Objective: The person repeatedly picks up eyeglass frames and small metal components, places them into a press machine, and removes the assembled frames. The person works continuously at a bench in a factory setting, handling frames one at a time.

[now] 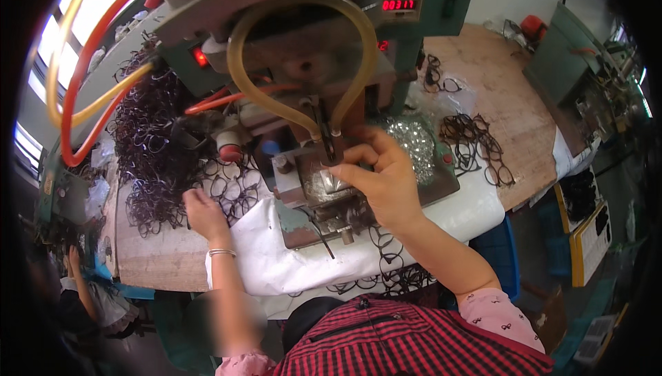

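My right hand (387, 177) reaches in under the head of a green bench press (303, 66). Its thumb and forefinger are pinched together beside the press's narrow tool (329, 147), above a metal work block (327, 188). Whatever they grip is too small or too hidden to make out. My left hand (205, 216), a bangle on its wrist, is curled closed at the near edge of a big heap of dark eyeglass frames (155, 138). It is slightly blurred, and what its fingers hold cannot be seen. More eyeglass frames (231, 184) lie right beside it.
Small shiny bits (414, 143) fill a tray right of the tool. Further right lie more eyeglass frames (476, 143) on the wooden table (514, 93). White sheeting (276, 269) covers the front edge. Orange hose (76, 83) loops at left. Another person's arm (83, 286) shows at far left.
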A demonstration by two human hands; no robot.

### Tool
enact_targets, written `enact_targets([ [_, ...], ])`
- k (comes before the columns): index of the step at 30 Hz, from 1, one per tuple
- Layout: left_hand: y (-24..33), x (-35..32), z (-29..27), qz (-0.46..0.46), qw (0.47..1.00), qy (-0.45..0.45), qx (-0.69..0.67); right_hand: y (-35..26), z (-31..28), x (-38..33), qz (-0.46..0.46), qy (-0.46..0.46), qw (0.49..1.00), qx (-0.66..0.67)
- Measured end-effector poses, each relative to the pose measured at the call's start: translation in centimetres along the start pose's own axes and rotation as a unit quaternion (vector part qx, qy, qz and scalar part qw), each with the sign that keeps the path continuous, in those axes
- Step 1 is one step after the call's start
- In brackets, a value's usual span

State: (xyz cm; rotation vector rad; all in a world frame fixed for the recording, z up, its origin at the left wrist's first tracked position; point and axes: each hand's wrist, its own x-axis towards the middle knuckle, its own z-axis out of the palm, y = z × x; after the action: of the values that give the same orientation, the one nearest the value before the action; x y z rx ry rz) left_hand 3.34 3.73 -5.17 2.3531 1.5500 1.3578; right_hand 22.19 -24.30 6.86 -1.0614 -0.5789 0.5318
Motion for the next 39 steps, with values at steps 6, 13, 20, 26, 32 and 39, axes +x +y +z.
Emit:
enact_targets([
  [6,10.4,0.5,-9.6,-0.211,0.866,-0.004,-0.454,-1.5,1.5,-2.3,0.03,0.04,0.999,0.011],
  [13,19.0,-0.7,-15.1,0.101,0.753,-0.004,-0.65,0.7,1.1,-1.0,-0.051,0.034,0.998,-0.027],
  [20,20.8,2.0,-12.2,0.123,0.775,0.033,-0.619,2.3,1.2,-1.1,-0.07,0.056,0.996,0.023],
  [26,19.5,0.2,-12.7,0.152,0.768,-0.001,-0.622,-0.9,2.1,-3.2,-0.024,0.056,0.998,0.016],
  [32,18.7,-4.1,-13.3,0.501,0.745,-0.127,-0.423,-1.5,-6.9,-4.5,-0.154,0.082,0.776,-0.606],
  [39,20.4,-4.9,-10.2,0.59,0.703,-0.031,-0.395,3.2,-12.6,-1.9,-0.222,0.135,0.721,-0.643],
])
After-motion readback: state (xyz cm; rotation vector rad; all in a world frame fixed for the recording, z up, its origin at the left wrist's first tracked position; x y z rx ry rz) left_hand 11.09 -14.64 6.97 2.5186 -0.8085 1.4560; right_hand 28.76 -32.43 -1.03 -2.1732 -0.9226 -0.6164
